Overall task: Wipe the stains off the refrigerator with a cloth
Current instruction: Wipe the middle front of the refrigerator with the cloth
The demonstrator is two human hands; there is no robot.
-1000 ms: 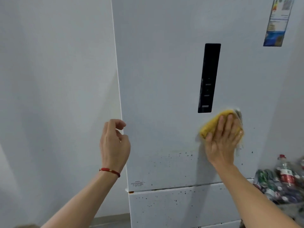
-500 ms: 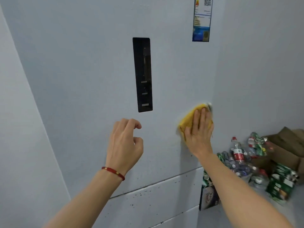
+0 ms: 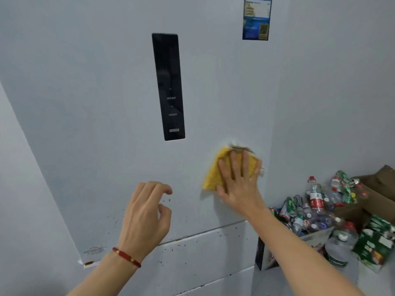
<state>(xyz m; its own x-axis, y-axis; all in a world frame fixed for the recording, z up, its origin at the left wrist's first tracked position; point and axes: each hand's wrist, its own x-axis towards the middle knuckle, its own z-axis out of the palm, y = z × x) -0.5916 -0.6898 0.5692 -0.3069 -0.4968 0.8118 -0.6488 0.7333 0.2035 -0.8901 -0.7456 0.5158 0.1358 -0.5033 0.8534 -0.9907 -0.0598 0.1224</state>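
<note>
The white refrigerator (image 3: 96, 103) fills the view, with a black control panel (image 3: 168, 86) on its upper door. My right hand (image 3: 237, 182) presses a yellow cloth (image 3: 215, 174) flat against the door, near its right edge, fingers straight and spread. My left hand (image 3: 145, 214) hovers in front of the door lower left of the cloth, fingers loosely curled, holding nothing; a red bracelet is on its wrist. Small dark stains (image 3: 168, 199) speckle the lower part of the door and the drawer front (image 3: 203, 251) below.
A blue and white label (image 3: 255, 20) is stuck high on the door. To the right, a heap of plastic bottles and cans (image 3: 316, 208) spills from cardboard boxes (image 3: 378, 186) by the wall. A white wall is on the left.
The view has swung so the refrigerator front sits more to the left and closer. My right hand with the cloth has stayed near the door's right edge, shifting slightly. My left hand remains hovering.
</note>
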